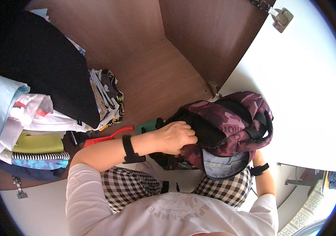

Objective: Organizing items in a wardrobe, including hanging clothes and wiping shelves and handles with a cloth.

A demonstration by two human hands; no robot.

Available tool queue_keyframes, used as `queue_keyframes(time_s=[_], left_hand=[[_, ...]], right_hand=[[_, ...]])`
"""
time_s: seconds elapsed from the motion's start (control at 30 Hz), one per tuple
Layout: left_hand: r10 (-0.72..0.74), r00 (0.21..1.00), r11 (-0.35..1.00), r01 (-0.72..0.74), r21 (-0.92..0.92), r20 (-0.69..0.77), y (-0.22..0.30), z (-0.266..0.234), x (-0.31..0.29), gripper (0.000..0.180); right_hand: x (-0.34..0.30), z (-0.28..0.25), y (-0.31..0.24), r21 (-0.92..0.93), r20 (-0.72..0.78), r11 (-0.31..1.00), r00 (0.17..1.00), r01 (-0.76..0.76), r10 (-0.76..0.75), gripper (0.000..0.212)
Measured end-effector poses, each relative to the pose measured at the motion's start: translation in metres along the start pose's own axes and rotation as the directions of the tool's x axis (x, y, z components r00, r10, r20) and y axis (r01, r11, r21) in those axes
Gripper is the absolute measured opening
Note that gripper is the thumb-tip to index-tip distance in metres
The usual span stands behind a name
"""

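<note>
A maroon camouflage backpack (231,128) is tilted in front of me at the cabinet's edge. One of its pockets hangs unzipped, with a pale grey lining (225,165) showing. My left hand (177,137) is closed on the bag's near left edge, beside a black opening, fingers curled in. Behind the bag's right side, only the wrist and a bit of my right hand (257,157) show; its fingers are hidden. Both wrists wear black straps. A red brush (109,137) with bristles lies left of the bag, next to a green item (148,126) that I cannot make out.
The brown wooden cabinet (136,82) stands open ahead, its white door (301,90) swung out to the right. Folded clothes (38,141) pile up on the left, with a large black cloth (53,74) over them. Metal hinges (282,19) show at the edges.
</note>
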State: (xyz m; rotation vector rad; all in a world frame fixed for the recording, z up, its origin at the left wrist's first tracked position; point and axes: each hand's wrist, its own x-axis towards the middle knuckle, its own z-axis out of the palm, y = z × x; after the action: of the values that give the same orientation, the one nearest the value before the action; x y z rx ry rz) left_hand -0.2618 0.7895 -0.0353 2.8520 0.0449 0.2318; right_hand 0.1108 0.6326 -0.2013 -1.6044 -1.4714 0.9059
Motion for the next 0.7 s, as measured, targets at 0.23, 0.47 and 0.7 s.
queue_keyframes(time_s=[0.23, 0.47, 0.7], left_hand=[[-0.073, 0.995, 0.997, 0.075, 0.021, -0.074, 0.002, -0.009, -0.035, 0.039], [-0.298, 0.885, 0.954, 0.26, -0.15, -0.358, -0.012, -0.031, -0.093, 0.032], [-0.478, 0.63, 0.87, 0.435, -0.232, -0.612, -0.041, -0.112, -0.103, 0.027]], right_hand=[[0.02, 0.029, -0.071, -0.015, 0.027, 0.961, 0.961, 0.277, -0.276, 0.052], [0.037, 0.044, -0.165, -0.519, 0.301, 0.624, 0.809, 0.584, -0.505, 0.027], [0.085, 0.042, -0.258, -0.463, 0.171, 0.6, 0.73, 0.652, -0.661, 0.025]])
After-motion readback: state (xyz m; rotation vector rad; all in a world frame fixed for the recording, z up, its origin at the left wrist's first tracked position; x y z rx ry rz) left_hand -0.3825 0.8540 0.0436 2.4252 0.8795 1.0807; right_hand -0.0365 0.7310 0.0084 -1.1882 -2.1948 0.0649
